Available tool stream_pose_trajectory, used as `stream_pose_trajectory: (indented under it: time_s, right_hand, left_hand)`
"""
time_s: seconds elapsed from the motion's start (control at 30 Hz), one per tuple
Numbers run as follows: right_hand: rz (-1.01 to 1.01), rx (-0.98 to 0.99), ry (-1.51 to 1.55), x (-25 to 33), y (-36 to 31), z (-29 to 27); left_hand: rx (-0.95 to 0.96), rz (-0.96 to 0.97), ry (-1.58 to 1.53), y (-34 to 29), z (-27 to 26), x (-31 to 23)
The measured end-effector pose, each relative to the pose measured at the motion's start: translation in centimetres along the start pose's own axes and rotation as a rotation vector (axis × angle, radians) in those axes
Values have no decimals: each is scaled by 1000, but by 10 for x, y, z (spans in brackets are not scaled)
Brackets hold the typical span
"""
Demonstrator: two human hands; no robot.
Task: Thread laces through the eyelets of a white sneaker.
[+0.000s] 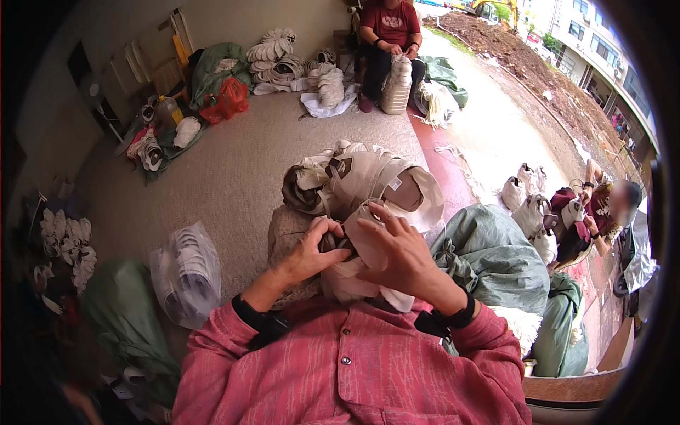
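Note:
A pale beige shoe upper (368, 244) is held low in front of my chest. My left hand (312, 253) curves round its left side, thumb and fingers bent at a dark opening. From the right my right hand (400, 256) grips it, with fingertips at its top edge and thumb toward the middle. What lies between the fingertips is partly hidden. Just beyond my hands rests a stack of nested beige and brown shoe uppers (365, 177), with a small white label on one. A brown-grey block (283, 230) shows beside and beneath this stack.
Green sacks (496, 255) stand at my right, and another green sack (127, 319) at my left beside a clear bag of uppers (188, 273). A person (393, 42) handles stacked uppers at the far side; another person (602, 205) sits at right near white uppers (530, 212).

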State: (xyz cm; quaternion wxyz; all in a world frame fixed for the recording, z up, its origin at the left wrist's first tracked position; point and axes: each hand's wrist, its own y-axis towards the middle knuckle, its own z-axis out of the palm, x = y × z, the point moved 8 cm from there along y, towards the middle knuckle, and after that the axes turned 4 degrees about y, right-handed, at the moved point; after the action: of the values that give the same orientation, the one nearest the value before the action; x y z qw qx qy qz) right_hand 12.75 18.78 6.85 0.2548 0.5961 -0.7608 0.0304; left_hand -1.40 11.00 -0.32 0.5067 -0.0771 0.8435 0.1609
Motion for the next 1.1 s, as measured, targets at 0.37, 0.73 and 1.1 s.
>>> stream_pose_trajectory:
  time_s: [0.37, 0.73, 1.1]
  right_hand:
    - [-239, -76, 82, 14, 4, -1]
    - [-326, -11, 154, 13, -37, -44]
    - [76, -246, -189, -110, 30, -39]
  left_hand:
    - [-361, 519, 965, 109, -3, -115]
    - [30, 443, 598, 128, -32, -37]
    - [-148, 373, 446, 88, -33, -50]
